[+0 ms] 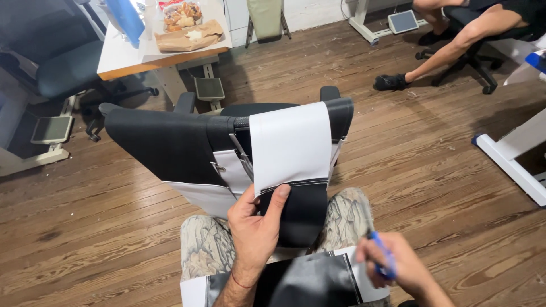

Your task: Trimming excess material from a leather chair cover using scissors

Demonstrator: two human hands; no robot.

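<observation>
We see the left hand (254, 230) closed in a grip on a black and white fabric piece (291, 170), thumb on the black lower panel just under the stitched seam, the other fingers curled behind the edge. The piece hangs down from the backrest of a black office chair (165, 142) straight ahead of us, its white panel lying over the chair's top edge, with a zipper strip just beside it on the left. The right hand (401, 267) is low and to the right, blurred, its grip wrapped around a blue pen (384, 257). More black and white fabric (301, 281) lies across our lap, over camouflage trousers (207, 241). The wooden floor (114, 227) spreads all round. Far off, a bench (122, 57) carries a brown paper bag (187, 37), and another person's leg (449, 48) stretches out at upper right.
</observation>
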